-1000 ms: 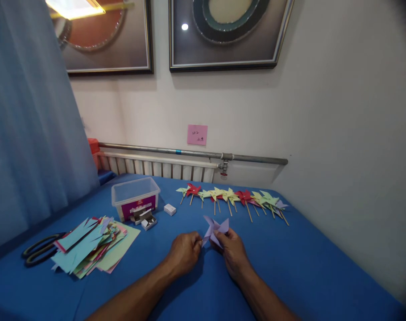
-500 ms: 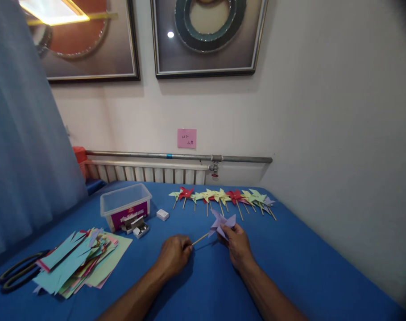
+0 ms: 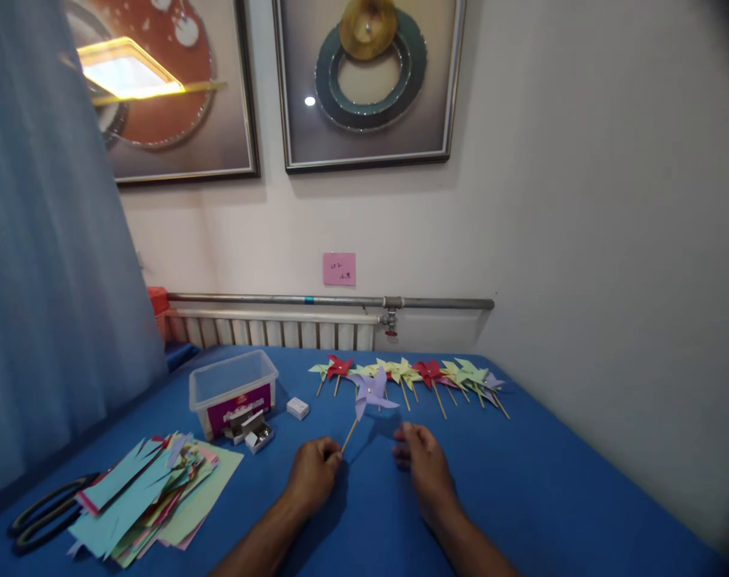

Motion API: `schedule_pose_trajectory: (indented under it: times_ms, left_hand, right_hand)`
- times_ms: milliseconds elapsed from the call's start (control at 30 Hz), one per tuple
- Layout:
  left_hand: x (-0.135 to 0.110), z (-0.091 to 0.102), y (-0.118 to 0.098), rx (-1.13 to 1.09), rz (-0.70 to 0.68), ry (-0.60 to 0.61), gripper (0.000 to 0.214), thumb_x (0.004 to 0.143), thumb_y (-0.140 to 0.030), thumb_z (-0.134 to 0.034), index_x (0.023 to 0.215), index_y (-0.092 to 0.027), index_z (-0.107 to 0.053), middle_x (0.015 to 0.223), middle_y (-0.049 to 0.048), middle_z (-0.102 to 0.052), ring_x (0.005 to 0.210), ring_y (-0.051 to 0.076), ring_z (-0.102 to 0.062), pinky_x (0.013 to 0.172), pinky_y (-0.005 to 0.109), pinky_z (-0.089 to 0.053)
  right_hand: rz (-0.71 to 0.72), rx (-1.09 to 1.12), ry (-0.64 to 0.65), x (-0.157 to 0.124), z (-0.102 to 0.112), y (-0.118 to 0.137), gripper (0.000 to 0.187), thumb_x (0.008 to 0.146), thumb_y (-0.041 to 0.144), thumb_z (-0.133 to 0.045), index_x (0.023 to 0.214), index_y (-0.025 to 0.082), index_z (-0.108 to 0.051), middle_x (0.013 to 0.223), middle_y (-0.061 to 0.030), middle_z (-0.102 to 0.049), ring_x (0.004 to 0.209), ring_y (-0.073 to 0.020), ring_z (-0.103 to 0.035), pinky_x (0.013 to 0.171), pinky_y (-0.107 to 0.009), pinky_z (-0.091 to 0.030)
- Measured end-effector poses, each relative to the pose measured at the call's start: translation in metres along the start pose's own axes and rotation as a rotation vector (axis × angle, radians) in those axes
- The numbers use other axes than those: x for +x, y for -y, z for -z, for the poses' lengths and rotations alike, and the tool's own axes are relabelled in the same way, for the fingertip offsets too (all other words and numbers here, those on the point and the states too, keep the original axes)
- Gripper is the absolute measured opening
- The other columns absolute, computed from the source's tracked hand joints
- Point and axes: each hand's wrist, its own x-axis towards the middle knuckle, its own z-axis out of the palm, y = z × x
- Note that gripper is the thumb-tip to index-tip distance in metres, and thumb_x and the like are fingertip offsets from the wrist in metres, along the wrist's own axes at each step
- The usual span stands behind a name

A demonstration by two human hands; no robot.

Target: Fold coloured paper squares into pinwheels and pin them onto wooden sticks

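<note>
A purple paper pinwheel (image 3: 372,392) stands tilted above the blue cloth, its thin stick pinched near the bottom by my left hand (image 3: 314,473). My right hand (image 3: 423,465) is off to the right of the pinwheel, touching nothing, with its fingers loosely curled and apart from the thumb. Behind the held pinwheel lies a row of finished pinwheels (image 3: 429,373) in red, yellow, green and purple, their sticks pointing towards me.
Left of my hands are a clear plastic tub (image 3: 232,393), an opened small box of pins (image 3: 259,433) and a closed white box (image 3: 298,409). Nearer lie a pile of coloured paper (image 3: 142,497) and black-handled scissors (image 3: 49,513). A radiator (image 3: 280,332) runs along the wall.
My right hand has let go of the pinwheel's paper blades and moved down, away from them. In my left hand the pinwheel has tipped more upright. The camera view has tilted up a little.
</note>
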Motion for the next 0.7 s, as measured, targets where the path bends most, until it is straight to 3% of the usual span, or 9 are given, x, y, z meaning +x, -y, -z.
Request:
schedule_pose_trajectory:
  times_ms: [133, 300, 700]
  left_hand:
    - [-0.001, -0.002, 0.000, 0.001, -0.011, -0.039, 0.016, 0.086, -0.014, -0.052, 0.078, -0.016, -0.066, 0.068, -0.0016, -0.063, 0.069, 0.015, -0.057, 0.064, 0.025, -0.037]
    - [-0.006, -0.003, -0.005, 0.083, -0.066, -0.059, 0.016, 0.084, -0.012, -0.054, 0.078, -0.016, -0.068, 0.075, 0.0011, -0.070, 0.074, 0.016, -0.061, 0.069, 0.026, -0.038]
    - [-0.004, -0.007, -0.001, 0.172, -0.050, -0.083, 0.019, 0.085, -0.010, -0.053, 0.083, -0.016, -0.072, 0.077, 0.0027, -0.073, 0.075, 0.016, -0.063, 0.069, 0.026, -0.038]
  right_hand:
    - [0.214, -0.342, 0.257, -0.028, -0.014, -0.005, 0.032, 0.085, 0.056, -0.062, 0.079, 0.025, -0.063, 0.067, 0.0007, -0.066, 0.059, -0.0187, -0.059, 0.057, -0.030, -0.043]
    - [0.463, -0.634, 0.519, -0.060, -0.028, -0.003, 0.024, 0.095, 0.037, -0.051, 0.077, 0.024, -0.058, 0.074, -0.0004, -0.068, 0.071, -0.0183, -0.061, 0.070, -0.029, -0.042]
    - [0.466, -0.840, 0.554, -0.055, -0.030, -0.016, 0.017, 0.094, 0.025, -0.049, 0.084, 0.025, -0.062, 0.074, 0.0002, -0.071, 0.067, -0.0176, -0.064, 0.064, -0.028, -0.038]
